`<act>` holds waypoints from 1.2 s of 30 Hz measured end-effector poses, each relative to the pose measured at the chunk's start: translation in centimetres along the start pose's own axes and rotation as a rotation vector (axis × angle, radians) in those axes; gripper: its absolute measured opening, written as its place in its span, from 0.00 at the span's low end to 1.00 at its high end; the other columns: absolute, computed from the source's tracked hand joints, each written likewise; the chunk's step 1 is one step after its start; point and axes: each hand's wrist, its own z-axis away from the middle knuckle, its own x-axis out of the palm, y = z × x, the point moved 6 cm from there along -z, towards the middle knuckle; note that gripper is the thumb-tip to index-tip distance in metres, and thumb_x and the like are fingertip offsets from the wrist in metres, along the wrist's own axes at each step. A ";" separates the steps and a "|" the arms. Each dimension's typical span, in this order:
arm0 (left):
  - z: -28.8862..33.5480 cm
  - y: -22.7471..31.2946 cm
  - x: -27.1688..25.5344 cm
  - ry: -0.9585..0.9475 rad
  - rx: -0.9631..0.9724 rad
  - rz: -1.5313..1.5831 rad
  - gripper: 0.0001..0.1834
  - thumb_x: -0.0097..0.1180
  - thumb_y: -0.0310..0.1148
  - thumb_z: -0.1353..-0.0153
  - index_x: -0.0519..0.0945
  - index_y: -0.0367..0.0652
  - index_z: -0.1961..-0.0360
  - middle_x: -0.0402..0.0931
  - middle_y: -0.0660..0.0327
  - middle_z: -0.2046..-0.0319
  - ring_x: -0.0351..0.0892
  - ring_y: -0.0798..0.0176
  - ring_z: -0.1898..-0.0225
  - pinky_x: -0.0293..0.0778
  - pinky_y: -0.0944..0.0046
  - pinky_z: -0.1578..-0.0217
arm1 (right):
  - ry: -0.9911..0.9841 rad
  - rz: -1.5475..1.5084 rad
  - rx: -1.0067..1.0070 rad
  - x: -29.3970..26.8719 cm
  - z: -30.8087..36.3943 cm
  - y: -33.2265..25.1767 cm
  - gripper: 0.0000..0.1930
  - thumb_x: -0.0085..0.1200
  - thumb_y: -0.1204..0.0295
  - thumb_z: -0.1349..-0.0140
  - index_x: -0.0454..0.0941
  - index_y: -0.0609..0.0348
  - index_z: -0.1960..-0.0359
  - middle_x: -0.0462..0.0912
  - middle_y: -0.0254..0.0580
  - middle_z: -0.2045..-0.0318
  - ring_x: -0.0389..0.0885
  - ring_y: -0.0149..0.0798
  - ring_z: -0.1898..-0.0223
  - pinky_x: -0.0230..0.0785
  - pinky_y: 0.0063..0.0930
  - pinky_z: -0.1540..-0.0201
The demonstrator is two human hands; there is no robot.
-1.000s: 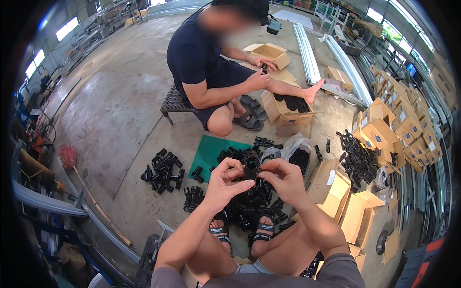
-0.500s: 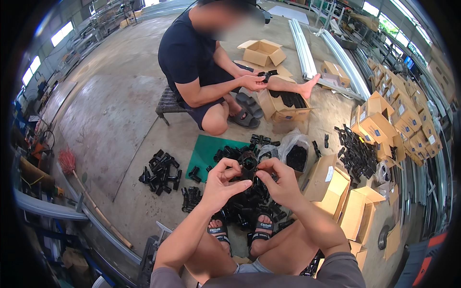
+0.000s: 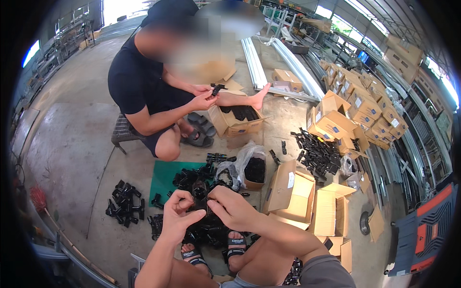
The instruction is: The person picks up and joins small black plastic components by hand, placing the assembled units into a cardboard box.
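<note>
A black plastic fitting with a round opening is held up between my two hands, above a heap of similar pieces. My left hand pinches it from the left, thumb stretched toward its lower edge. From the other side, my right hand grips it with bent fingers and thumb; the fingertips are partly hidden. Below lies the pile of black fittings between my sandalled feet, reaching onto a green mat. A second pile of black fittings lies to the left.
Across from me a seated co-worker holds a black part over an open carton of parts. Open cardboard boxes stand at my right, near scattered black parts and stacked cartons. A broom lies at left.
The view has swung to the right, so the scene sits farther left in the picture. Both my hands keep hold of the fitting; the co-worker still holds a part.
</note>
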 end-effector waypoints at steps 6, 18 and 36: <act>-0.3 -0.7 -0.2 -0.049 0.030 0.003 0.22 0.68 0.13 0.49 0.72 0.43 0.57 0.83 0.62 0.60 0.80 0.72 0.57 0.77 0.68 0.53 | -0.009 0.116 0.057 -0.7 0.5 0.8 0.07 0.53 0.71 0.31 0.76 0.63 0.60 0.76 0.48 0.69 0.78 0.52 0.66 0.71 0.38 0.61; -0.3 -0.6 -1.1 -0.057 0.034 0.002 0.20 0.68 0.15 0.46 0.72 0.42 0.57 0.82 0.63 0.59 0.79 0.72 0.57 0.79 0.67 0.53 | -0.067 0.211 0.045 -0.3 0.5 0.9 0.08 0.55 0.70 0.32 0.77 0.62 0.58 0.80 0.46 0.72 0.82 0.41 0.70 0.72 0.32 0.65; -0.5 -0.7 -0.8 -0.085 0.018 -0.041 0.20 0.69 0.16 0.45 0.72 0.43 0.58 0.81 0.65 0.59 0.78 0.73 0.56 0.77 0.68 0.52 | -0.046 0.088 0.081 -0.1 0.6 2.2 0.08 0.51 0.70 0.30 0.77 0.62 0.64 0.81 0.48 0.73 0.82 0.47 0.71 0.74 0.36 0.66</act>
